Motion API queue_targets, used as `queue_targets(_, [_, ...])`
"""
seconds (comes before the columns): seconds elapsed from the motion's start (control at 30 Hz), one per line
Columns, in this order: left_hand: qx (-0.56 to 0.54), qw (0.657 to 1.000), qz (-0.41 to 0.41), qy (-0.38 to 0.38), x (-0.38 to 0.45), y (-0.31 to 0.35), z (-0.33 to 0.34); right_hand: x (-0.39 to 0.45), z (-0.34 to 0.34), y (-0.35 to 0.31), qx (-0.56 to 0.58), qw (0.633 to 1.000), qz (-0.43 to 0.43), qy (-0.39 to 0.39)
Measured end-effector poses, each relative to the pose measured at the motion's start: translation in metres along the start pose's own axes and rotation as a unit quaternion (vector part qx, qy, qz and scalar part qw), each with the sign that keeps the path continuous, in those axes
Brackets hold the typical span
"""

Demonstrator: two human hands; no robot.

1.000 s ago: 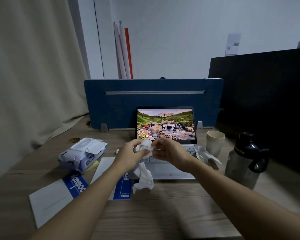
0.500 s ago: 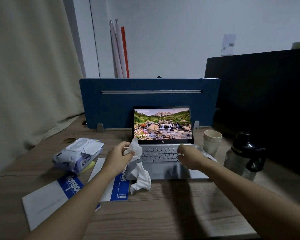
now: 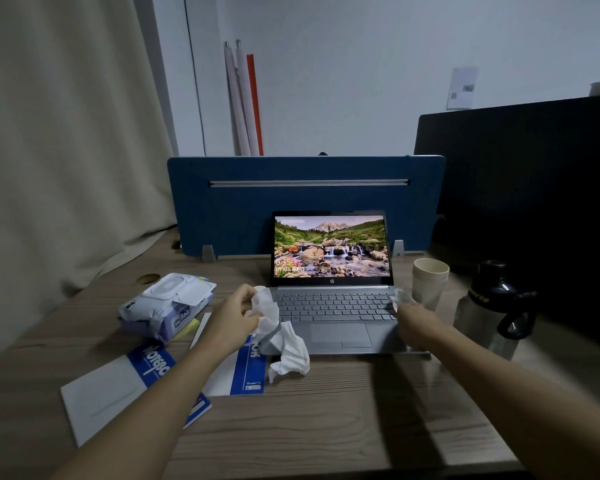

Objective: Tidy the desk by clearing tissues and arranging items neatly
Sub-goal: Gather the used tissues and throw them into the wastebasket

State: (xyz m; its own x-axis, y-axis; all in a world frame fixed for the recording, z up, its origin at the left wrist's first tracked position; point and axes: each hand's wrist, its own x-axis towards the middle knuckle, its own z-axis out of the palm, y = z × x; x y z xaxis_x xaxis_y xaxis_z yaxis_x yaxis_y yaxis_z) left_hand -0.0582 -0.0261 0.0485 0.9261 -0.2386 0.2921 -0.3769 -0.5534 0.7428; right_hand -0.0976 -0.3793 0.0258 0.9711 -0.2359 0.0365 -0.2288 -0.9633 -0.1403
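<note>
At the far left of the wooden bench a pack of wet wipes lies lid up, partly over a yellow pad. Just in front of it two notebooks with blue bands lie flat, one overlapping the other. The left hand hovers over the notebooks, its grip closed on a crumpled white tissue that trails down to the bench at the left front corner of the laptop. The laptop stands open in the middle, screen lit, backed by a blue divider. The right hand reaches across the laptop's right edge, its grip pinched on a second small tissue beside the keyboard. Right of that stands a stack of paper cups, then a bottle with a black lid.
</note>
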Motion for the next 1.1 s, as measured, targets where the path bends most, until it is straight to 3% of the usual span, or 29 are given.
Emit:
queue_targets(0.27, [0.047,0.999,0.005,-0.016,-0.002,-0.004,-0.003,0.004,0.003,0.003,-0.006,0.999,0.034,0.025])
queue_targets(0.43, [0.110,0.993,0.020,-0.037,-0.001,-0.006,-0.001,0.013,0.004,0.006,0.030,0.998,0.052,-0.025])
queue_targets(0.63, [0.065,0.998,0.004,-0.025,-0.001,-0.007,0.005,0.017,0.006,0.003,0.060,0.995,0.072,-0.046])
queue_targets(0.8, [0.037,0.999,-0.025,-0.010,0.004,-0.010,0.007,0.009,0.000,-0.007,0.095,0.994,0.009,0.051])
queue_targets(1.1, [-0.041,0.997,-0.057,-0.024,0.002,-0.011,0.010,-0.027,-0.027,-0.103,0.215,0.949,-0.230,0.012])
